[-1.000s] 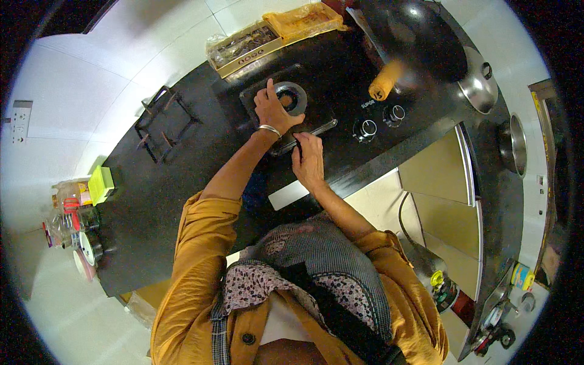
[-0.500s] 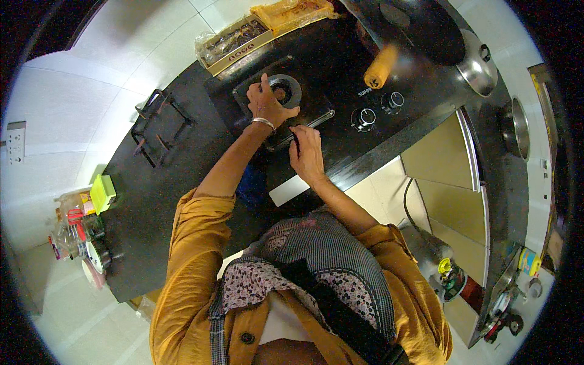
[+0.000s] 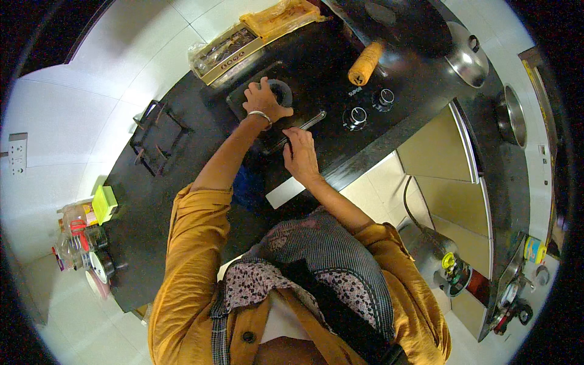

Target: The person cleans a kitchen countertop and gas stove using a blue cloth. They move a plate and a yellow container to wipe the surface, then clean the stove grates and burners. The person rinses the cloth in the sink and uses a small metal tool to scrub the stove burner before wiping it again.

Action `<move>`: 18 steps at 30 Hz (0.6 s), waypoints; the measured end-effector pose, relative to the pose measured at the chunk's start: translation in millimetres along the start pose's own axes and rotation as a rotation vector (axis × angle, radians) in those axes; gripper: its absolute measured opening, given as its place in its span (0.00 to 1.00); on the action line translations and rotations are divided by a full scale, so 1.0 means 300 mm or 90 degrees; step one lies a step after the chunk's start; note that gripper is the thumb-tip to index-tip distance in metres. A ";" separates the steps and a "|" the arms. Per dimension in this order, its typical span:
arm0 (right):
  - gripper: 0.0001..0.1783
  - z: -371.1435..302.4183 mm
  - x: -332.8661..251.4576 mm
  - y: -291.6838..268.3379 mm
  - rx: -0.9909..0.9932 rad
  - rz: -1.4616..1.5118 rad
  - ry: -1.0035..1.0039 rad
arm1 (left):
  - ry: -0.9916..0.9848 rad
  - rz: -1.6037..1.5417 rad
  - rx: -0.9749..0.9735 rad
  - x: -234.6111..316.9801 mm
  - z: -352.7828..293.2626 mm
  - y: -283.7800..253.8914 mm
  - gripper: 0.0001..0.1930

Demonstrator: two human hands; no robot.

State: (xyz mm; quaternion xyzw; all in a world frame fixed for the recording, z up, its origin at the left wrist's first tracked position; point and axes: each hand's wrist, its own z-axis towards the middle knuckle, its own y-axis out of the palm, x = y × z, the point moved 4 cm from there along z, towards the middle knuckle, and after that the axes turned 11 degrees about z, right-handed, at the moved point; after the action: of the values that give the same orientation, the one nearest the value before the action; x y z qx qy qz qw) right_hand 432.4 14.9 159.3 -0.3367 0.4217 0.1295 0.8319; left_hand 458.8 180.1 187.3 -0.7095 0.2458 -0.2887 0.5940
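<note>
Left hand (image 3: pixel 263 100) splayed to fit burner ring (image 3: pixel 288 91) — right hand (image 3: pixel 300 152) half-curled at metal strip (image 3: pixel 315 120), toward countertop (image 3: pixel 146 225) front edge — grips unclear.

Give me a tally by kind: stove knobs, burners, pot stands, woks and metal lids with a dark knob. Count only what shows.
Stove knobs: 2
Burners: 1, partly covered by the left hand
Pot stands: 1
Woks: 1
Metal lids: 1
Total: 6
Whatever lies beneath the wok is hidden, so uncounted.
</note>
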 end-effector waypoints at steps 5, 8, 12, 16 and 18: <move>0.21 0.023 0.003 -0.007 0.003 0.008 0.007 | 0.003 -0.028 0.009 -0.007 0.029 0.006 0.58; 0.21 0.033 -0.003 -0.011 0.009 0.015 0.002 | 0.013 -0.038 0.024 -0.014 0.029 0.001 0.57; 0.22 0.031 0.007 -0.011 -0.001 0.021 0.014 | 0.018 -0.046 0.073 0.003 0.011 -0.020 0.55; 0.22 0.019 -0.006 -0.011 0.000 -0.006 0.004 | 0.066 -0.048 0.207 0.073 -0.082 -0.076 0.53; 0.21 0.025 -0.003 -0.015 0.011 -0.010 -0.007 | 0.082 -0.087 0.203 0.091 -0.080 -0.134 0.52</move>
State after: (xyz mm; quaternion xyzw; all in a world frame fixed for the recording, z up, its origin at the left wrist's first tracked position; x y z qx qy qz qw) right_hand 438.7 16.7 165.1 -0.3323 0.4156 0.1215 0.8379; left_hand 461.6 151.5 233.1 -0.6012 0.1857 -0.4087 0.6611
